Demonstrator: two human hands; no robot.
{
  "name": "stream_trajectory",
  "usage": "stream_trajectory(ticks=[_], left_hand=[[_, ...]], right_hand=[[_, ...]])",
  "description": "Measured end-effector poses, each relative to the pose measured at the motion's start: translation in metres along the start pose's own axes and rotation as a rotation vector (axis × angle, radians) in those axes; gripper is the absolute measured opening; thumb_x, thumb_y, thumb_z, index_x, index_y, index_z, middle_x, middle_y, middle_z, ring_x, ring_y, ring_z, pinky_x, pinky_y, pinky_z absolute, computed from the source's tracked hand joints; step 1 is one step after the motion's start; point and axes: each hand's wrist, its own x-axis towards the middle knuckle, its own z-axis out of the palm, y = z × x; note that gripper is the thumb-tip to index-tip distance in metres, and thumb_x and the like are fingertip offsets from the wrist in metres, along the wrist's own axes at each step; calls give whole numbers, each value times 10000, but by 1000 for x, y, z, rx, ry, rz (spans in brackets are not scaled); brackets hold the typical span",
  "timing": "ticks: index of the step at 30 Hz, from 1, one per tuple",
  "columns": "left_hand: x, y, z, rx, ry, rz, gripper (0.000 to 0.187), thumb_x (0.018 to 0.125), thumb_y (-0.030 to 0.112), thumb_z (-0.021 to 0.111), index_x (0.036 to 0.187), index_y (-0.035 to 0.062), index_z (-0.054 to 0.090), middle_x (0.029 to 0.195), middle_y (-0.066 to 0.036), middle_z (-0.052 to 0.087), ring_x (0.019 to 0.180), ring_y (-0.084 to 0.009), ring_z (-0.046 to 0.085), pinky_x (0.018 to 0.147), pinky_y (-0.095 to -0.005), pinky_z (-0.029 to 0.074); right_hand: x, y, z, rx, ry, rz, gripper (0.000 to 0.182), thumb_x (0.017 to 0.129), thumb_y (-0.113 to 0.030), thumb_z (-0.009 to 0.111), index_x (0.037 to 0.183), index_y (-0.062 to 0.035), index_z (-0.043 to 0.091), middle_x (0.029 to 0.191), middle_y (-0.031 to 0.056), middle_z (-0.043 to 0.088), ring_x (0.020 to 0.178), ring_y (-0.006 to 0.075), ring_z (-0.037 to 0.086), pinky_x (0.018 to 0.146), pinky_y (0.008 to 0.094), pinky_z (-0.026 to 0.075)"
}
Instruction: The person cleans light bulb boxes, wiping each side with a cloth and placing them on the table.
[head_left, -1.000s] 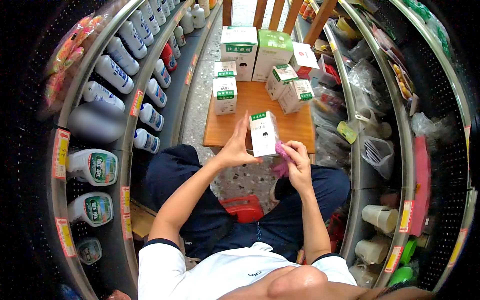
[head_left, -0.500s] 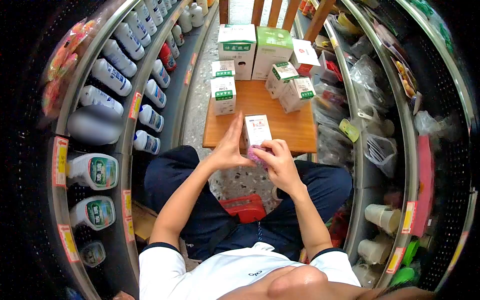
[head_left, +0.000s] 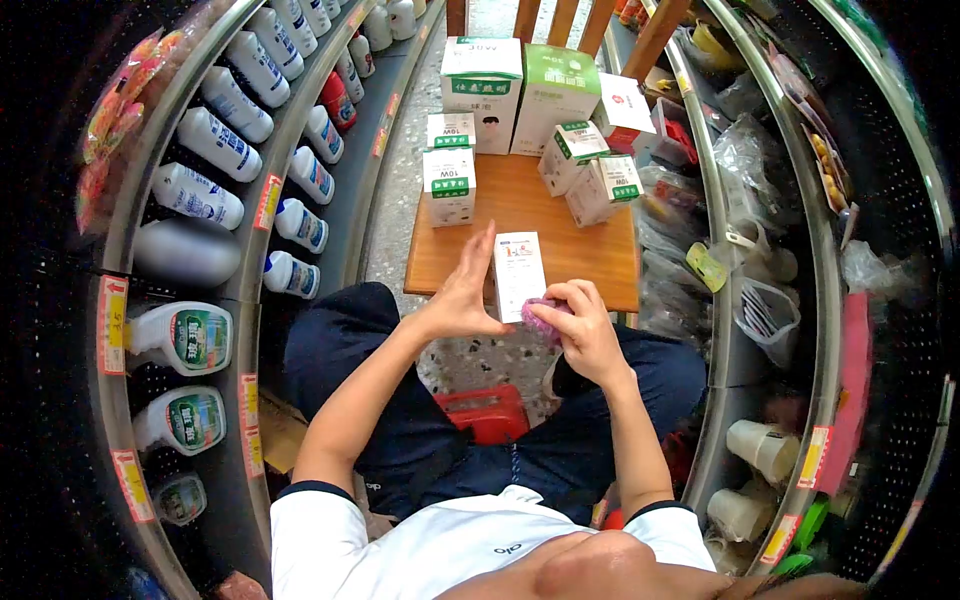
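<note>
I'd steady the white box [head_left: 520, 270] gripped by wide-set left fingers [head_left: 484, 250], pressing lightly with pink cloth [head_left: 537, 312] pinched in right fingers [head_left: 577, 297].

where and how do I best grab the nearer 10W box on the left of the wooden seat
Probably by its left and right sides near the top, coming down from the near side. The nearer 10W box stands upright with flat walls, bare wooden seat shows to its right, and the other left-hand box sits close behind, leaving little room there.
</note>
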Motion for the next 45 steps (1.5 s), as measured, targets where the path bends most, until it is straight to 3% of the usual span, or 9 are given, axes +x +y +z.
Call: stream_trajectory(ticks=[4,6,9,12,27,36,39,42,45], left_hand=[[1,-1,1,-14,-13,-9,1451,539,332,919,1577,63,-60,1560,-313,145,1468,-477,176,1187,-504,266],[1,0,1,-9,-17,-10,1451,541,330,917,1575,60,-64,1565,-317,130,1475,-478,155,1191,-505,256],[0,-2,1,-44,-26,-19,1465,537,349,924,1575,39,-62,1621,-263,65,1504,-436,92,1224,-479,159],[0,-3,1,-42,-44,-37,1472,536,347,924,1572,35,-74,1624,-258,49,1503,-441,89,1222,-482,170],[1,4,3,-8,21,-7,1435,552,314,903,1575,61,-71,1552,-328,141,1452,-496,211,1178,-498,278],[0,8,2,-52,-4,-48,1449,534,307,907,1576,74,-72,1560,-319,133,1454,-490,210,1188,-498,275],[2,1,1,-60,-26,-32,1479,540,339,932,1569,37,-87,1612,-281,51,1495,-446,111,1218,-493,183],[3,-2,3,-66,-30,-29,1482,543,355,928,1567,31,-93,1615,-279,51,1501,-439,102,1220,-489,180],[4,3,4,-5,23,-22,1446,551,340,914,1575,61,-68,1559,-312,175,1444,-480,254,1183,-482,291]], right_hand=[[24,16,4,-34,7,-17,423,706,31,636,1086,-138,710,1106,73,614,1042,311,545,900,422,467],[37,24,6,-46,31,-33,367,751,33,625,1079,-99,726,1096,120,622,1042,329,554,902,412,487],[57,39,14,-80,68,-40,341,782,24,616,1079,-99,729,1098,127,631,1041,335,571,889,413,503],[72,49,21,-132,133,-64,322,781,-39,644,1079,-132,723,1102,111,629,1038,337,576,888,441,500],[22,9,13,-36,88,55,407,736,63,613,1101,-87,713,1094,115,611,1024,327,550,890,411,492],[-22,-17,-7,37,-54,87,457,705,78,625,1114,-107,710,1125,116,600,1076,325,538,934,405,473],[-30,-17,-17,114,-119,103,452,718,72,623,1123,-109,711,1116,115,597,1074,320,536,933,400,467],[-25,-17,-21,126,-82,90,465,714,68,628,1131,-121,712,1119,100,592,1077,315,531,942,400,459],[-2,-27,-23,12,-58,2,493,691,48,649,1143,-144,700,1137,80,587,1087,312,531,941,412,455]])
